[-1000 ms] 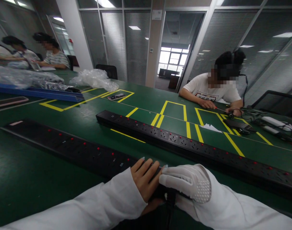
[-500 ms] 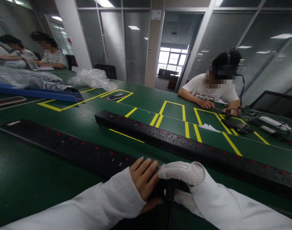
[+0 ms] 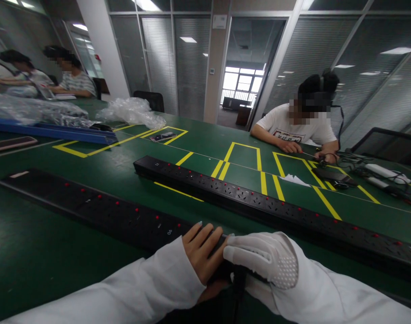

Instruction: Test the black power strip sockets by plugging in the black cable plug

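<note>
The gloved right hand [image 3: 262, 261] has rolled forward beside the power cord [image 3: 238, 283], perhaps twisting; its fingers' hold is unclear. The left hand [image 3: 205, 254] clasps the near power strip [image 3: 119, 213].

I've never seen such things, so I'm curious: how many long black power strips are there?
2: the near strip, at lower left, partly covered by the left hand; and the far strip, beyond it, running to the picture's right edge.

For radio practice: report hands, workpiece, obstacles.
Bare left hand gripping long black socket strip. White-gloved right hand at its near end. Second long black socket strip beyond.
</note>
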Available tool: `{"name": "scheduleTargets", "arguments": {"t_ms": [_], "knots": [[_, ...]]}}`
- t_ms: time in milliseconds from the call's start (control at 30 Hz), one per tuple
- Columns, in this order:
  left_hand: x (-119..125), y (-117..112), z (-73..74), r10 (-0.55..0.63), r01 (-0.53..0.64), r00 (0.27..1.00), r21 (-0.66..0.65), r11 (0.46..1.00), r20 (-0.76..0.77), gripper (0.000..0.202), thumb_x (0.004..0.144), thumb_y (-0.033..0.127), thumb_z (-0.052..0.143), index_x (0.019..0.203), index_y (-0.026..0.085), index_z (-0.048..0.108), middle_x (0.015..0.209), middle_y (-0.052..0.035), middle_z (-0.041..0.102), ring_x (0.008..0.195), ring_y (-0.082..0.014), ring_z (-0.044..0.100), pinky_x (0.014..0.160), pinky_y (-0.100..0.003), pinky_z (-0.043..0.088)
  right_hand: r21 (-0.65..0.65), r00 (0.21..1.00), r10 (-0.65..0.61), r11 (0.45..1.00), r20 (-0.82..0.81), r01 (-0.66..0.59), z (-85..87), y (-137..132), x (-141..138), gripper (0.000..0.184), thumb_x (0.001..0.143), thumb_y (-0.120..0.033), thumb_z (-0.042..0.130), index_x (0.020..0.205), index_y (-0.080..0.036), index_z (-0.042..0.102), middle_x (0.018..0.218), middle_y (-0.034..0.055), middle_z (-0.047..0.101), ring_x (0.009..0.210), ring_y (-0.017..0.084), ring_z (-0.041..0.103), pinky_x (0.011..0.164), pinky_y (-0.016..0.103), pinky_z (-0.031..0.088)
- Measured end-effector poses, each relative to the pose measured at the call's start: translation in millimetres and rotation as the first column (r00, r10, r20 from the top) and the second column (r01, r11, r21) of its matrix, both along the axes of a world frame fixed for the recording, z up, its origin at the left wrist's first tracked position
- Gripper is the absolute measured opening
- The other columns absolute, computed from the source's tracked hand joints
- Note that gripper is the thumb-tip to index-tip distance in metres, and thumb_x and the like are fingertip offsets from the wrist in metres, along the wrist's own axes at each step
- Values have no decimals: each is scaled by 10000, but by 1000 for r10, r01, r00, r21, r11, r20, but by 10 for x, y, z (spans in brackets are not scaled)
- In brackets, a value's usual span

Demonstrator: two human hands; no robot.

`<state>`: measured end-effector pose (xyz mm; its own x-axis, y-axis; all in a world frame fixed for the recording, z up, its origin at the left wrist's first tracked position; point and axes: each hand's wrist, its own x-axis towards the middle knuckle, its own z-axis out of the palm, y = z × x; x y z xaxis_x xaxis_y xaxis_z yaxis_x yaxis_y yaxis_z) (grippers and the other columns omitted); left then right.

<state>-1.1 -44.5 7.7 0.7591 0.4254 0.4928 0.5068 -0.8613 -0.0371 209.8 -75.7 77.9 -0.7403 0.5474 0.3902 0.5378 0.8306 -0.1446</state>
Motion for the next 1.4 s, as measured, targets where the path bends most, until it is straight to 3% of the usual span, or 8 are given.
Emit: {"name": "scheduleTargets", "arguments": {"t_ms": [367, 667, 833, 933, 1067, 1200, 1333, 1400], "knots": [[-3, 0, -3, -1, 0, 1000, 7, 1000, 18, 575, 906, 520, 265, 1318, 160, 443, 1242, -121, 559, 1100, -313, 519, 937, -468, 374, -31, 1000, -9, 999, -28, 8, 4, -2, 28, 400, 843, -301, 501, 1228, -195, 498, 1154, 81, 624, 965, 199, 633, 766, 314, 530], [-9, 6, 24, -15, 15, 1000, 15, 1000, 1, 568, 878, 534, 349, 1279, 154, 481, 1235, -129, 561, 1091, -316, 519, 931, -479, 389, -133, 980, -20, 991, -200, -7, -152, 59, 105, 439, 814, -267, 576, 1244, -217, 503, 1184, 56, 601, 1081, 139, 580, 905, 239, 477], [-2, 7, -10, -4, 4, 1000, 11, 1000, 8, 586, 888, 538, 320, 1315, 156, 445, 1244, -127, 554, 1102, -318, 510, 937, -486, 379, 19, 999, 8, 1000, -44, -7, -93, 4, 69, 424, 838, -237, 492, 1258, -187, 476, 1129, 95, 626, 979, 205, 626, 777, 321, 528], [-3, 7, -25, -8, 8, 1000, 6, 1000, 12, 583, 894, 529, 303, 1327, 159, 431, 1248, -123, 553, 1109, -316, 508, 942, -483, 375, 43, 1000, 0, 999, -1, 0, -63, -6, 46, 411, 849, -255, 468, 1253, -180, 475, 1119, 117, 627, 947, 217, 636, 745, 339, 532], [-4, 6, -23, -4, 4, 1000, 16, 1000, 1, 594, 877, 531, 330, 1333, 161, 421, 1246, -124, 552, 1108, -315, 507, 944, -479, 373, 20, 999, 36, 999, -27, -35, -107, 24, 65, 417, 846, -281, 484, 1253, -196, 465, 1104, 99, 633, 931, 204, 640, 726, 322, 530], [-2, 2, -2, -2, 2, 1000, 11, 1000, -8, 599, 857, 522, 375, 1335, 164, 418, 1248, -122, 551, 1111, -315, 504, 943, -480, 372, 23, 994, -3, 1000, -110, 6, -158, 34, 95, 414, 827, -299, 546, 1227, -212, 481, 1134, 83, 624, 956, 187, 630, 752, 310, 520], [-1, 15, -9, -3, 3, 1000, 9, 1000, -23, 620, 837, 548, 411, 1323, 162, 433, 1252, -125, 547, 1110, -321, 500, 943, -489, 369, 33, 980, -32, 999, -194, 40, -163, 27, 73, 391, 761, -234, 614, 1139, -208, 515, 1060, 66, 641, 924, 171, 636, 743, 285, 520], [-4, 27, -25, -2, 3, 999, 33, 999, -38, 636, 832, 565, 427, 1326, 165, 430, 1253, -124, 542, 1105, -320, 500, 940, -486, 371, -23, 969, -53, 999, -243, 49, -173, 32, 55, 352, 735, -212, 620, 1075, -221, 531, 1009, 50, 648, 886, 164, 644, 722, 273, 528]]}}
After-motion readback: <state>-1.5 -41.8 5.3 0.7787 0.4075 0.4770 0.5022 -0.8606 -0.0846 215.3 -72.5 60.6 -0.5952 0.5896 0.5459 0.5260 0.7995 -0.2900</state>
